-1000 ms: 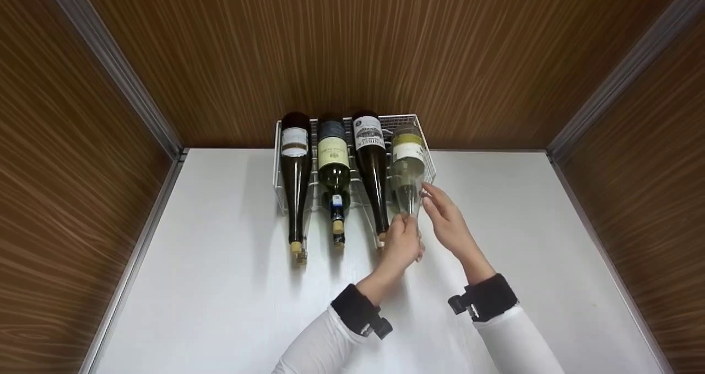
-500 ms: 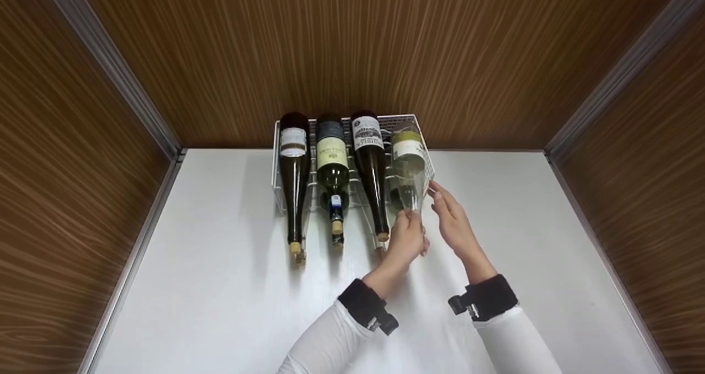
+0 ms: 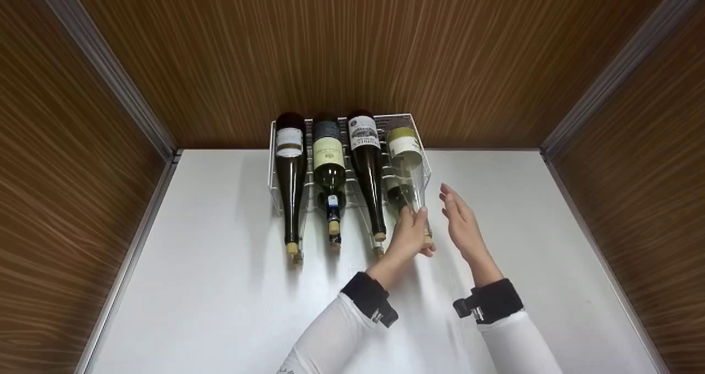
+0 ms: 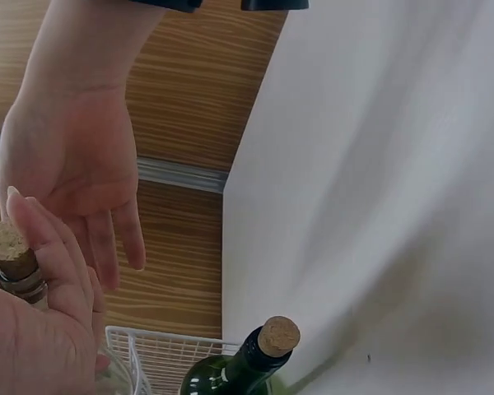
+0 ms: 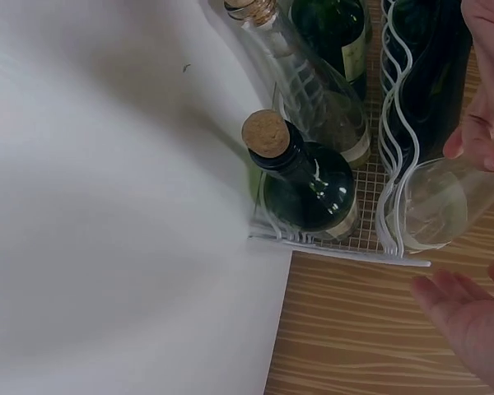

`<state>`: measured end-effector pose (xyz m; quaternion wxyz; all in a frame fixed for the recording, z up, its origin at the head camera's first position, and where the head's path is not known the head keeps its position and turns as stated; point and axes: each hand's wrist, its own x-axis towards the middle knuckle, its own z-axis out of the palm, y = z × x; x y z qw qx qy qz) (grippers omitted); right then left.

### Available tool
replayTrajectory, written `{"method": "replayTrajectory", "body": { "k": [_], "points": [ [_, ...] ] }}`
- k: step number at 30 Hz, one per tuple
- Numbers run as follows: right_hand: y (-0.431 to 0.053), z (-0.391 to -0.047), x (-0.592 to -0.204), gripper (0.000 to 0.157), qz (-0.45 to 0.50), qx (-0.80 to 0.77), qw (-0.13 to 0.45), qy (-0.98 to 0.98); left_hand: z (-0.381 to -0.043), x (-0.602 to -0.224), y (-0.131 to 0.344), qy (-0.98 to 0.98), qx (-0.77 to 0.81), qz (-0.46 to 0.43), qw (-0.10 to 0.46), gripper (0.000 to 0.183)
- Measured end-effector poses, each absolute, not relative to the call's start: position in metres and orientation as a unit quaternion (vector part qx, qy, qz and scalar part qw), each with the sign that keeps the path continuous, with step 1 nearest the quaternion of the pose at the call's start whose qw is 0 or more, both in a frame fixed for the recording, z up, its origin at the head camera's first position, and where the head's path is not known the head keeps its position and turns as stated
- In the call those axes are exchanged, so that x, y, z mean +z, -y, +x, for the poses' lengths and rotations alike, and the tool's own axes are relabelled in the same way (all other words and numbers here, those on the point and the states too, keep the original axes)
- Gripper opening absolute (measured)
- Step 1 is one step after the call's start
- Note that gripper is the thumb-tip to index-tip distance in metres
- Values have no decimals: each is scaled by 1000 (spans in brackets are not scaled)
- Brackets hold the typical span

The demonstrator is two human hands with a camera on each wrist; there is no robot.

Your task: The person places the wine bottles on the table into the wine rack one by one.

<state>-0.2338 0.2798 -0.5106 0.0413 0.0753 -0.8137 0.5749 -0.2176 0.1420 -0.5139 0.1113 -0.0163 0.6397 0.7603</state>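
In the head view, my left hand [image 3: 410, 234] is at the neck of a clear, white-labelled wine bottle [image 3: 405, 144] lying in the right end of a white wire rack [image 3: 427, 170]. The neck crosses this hand, and its cork [image 4: 8, 240] shows beside fairly straight fingers [image 4: 64, 267] in the left wrist view. Thumb contact is partly hidden. Apart from the bottle, to the right of the rack, my right hand [image 3: 464, 232] holds nothing, its fingers extended. Another corked green bottle [image 5: 309, 193] sits below in the rack.
Three dark bottles lie alongside: a brown-labelled one [image 3: 290, 187] at the left, a cream-labelled one [image 3: 329, 159] and a white-labelled one [image 3: 366, 159]. More corked necks protrude below them. The rack stands on a white surface [image 3: 209, 242] against a wood-grain wall [image 3: 352, 43].
My left hand's hold on the clear bottle has loosened, and the cork now shows past the hand. The neck has swung slightly right. My right hand has moved away from the bottle and rack.
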Motion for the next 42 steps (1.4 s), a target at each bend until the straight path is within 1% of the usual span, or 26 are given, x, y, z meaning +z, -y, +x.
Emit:
{"method": "replayTrajectory", "body": {
  "k": [6,12,17,23,28,31,35,42],
  "points": [
    [-284,-234,-513,59,68,569,45,818,-221,-515,-142,-627,769,-12,122,49],
    [-287,-234,-517,61,58,565,35,822,-223,-517,-140,-651,751,3,112,65],
    [-289,-233,-518,62,52,558,30,827,-223,-518,-138,-664,739,18,109,72],
    [-289,-233,-519,63,49,551,25,833,-225,-519,-137,-670,735,19,97,70],
    [-289,-234,-520,62,53,557,24,829,-226,-518,-137,-675,731,27,99,64],
    [-289,-233,-520,61,55,558,26,827,-227,-518,-138,-674,731,30,104,67],
    [-288,-233,-520,61,53,558,27,828,-228,-520,-140,-672,731,27,116,76],
    [-288,-232,-521,62,50,555,27,830,-230,-520,-139,-679,721,27,138,77]
  ]
}}
